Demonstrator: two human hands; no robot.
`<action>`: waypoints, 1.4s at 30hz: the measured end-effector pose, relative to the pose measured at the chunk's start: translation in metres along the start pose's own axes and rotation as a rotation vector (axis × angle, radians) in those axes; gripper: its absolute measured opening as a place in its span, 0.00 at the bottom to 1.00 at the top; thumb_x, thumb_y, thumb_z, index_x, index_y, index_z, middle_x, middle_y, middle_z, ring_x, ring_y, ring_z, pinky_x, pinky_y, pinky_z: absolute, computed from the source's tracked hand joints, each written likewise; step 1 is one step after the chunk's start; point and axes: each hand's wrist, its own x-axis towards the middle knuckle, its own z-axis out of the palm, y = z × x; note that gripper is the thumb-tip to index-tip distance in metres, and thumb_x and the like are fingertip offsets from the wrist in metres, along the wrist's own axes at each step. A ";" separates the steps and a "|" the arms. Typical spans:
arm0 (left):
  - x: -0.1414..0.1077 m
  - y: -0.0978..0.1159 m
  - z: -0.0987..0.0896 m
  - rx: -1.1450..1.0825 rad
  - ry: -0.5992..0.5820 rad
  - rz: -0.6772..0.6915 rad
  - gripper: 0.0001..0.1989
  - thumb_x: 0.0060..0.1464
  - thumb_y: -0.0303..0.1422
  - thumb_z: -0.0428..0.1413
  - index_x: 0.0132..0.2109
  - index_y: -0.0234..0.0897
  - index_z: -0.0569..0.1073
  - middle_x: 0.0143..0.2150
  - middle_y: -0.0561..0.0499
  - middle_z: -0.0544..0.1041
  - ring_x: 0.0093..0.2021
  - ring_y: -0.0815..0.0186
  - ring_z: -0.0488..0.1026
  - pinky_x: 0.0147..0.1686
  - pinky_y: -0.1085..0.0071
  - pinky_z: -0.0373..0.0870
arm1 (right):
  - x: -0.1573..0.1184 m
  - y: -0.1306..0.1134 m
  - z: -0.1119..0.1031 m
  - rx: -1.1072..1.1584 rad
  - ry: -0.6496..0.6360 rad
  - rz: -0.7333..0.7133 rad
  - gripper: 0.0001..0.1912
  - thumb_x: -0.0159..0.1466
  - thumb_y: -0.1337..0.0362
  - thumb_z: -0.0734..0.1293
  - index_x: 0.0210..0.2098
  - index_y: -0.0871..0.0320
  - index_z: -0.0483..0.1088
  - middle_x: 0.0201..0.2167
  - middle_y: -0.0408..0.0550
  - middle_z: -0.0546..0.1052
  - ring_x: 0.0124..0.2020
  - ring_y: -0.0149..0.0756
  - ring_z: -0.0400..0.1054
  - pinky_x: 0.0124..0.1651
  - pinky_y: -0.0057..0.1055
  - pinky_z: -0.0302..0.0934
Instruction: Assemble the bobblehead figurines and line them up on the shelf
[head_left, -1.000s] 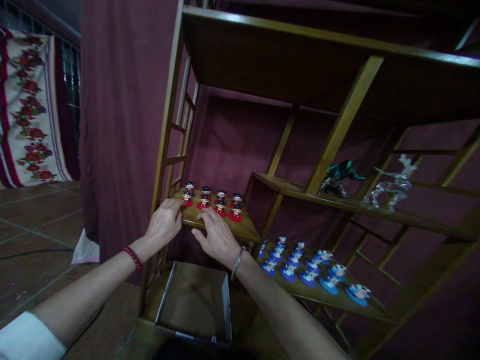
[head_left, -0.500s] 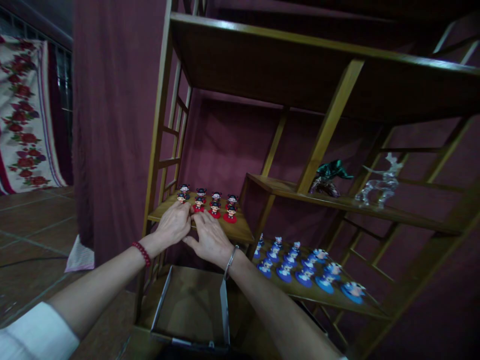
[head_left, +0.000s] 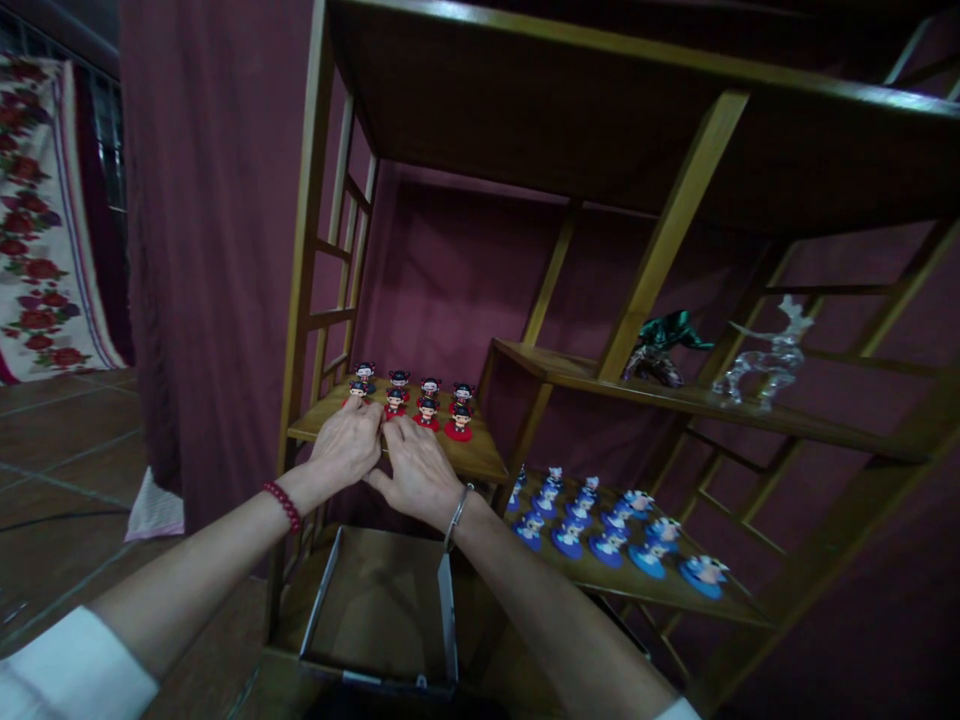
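On the small upper shelf [head_left: 480, 458] at the left, several red-based figurines with black hair stand in two rows. My left hand [head_left: 347, 442] is at the shelf's front edge, its bent fingers just before the front-left figurine [head_left: 358, 391]. Beside it my right hand [head_left: 421, 472] has curled fingers close to the base of the second front figurine [head_left: 395, 402]. The fingertips of both hands nearly meet; whatever they grip is hidden behind them. The front figurine at the right end [head_left: 460, 424] stands apart from my hands.
Below my hands is an open cardboard box [head_left: 379, 600]. Several blue-based figurines [head_left: 609, 542] fill the lower shelf at right. A clear deer figure [head_left: 769, 360] and a dark green ornament [head_left: 664, 350] stand on the middle shelf. A curtain [head_left: 214, 280] hangs left.
The view has shifted slightly, so the shelves sit a little differently in it. Both hands stay at the front of the figurine rows, with their fingers still bent.
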 end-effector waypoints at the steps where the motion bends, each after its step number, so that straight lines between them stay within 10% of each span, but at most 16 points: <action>1: 0.000 0.000 0.000 0.007 0.000 0.006 0.09 0.52 0.25 0.41 0.35 0.36 0.64 0.29 0.48 0.69 0.39 0.61 0.65 0.34 0.69 0.62 | 0.000 0.000 0.000 -0.004 0.000 0.000 0.21 0.56 0.54 0.63 0.43 0.62 0.59 0.41 0.56 0.65 0.44 0.43 0.59 0.46 0.41 0.54; 26: -0.007 0.001 0.001 -0.031 0.117 0.014 0.09 0.51 0.25 0.42 0.34 0.35 0.66 0.29 0.46 0.71 0.38 0.60 0.64 0.38 0.66 0.63 | -0.010 -0.001 -0.002 0.028 0.045 -0.014 0.20 0.57 0.57 0.63 0.45 0.62 0.59 0.46 0.56 0.64 0.52 0.45 0.54 0.53 0.42 0.51; 42: -0.004 0.048 0.002 -0.017 0.046 0.018 0.07 0.52 0.27 0.43 0.35 0.36 0.65 0.32 0.47 0.70 0.41 0.61 0.64 0.34 0.69 0.63 | -0.046 0.016 -0.015 -0.022 0.040 0.126 0.24 0.57 0.60 0.61 0.51 0.62 0.57 0.49 0.57 0.64 0.56 0.45 0.50 0.56 0.44 0.46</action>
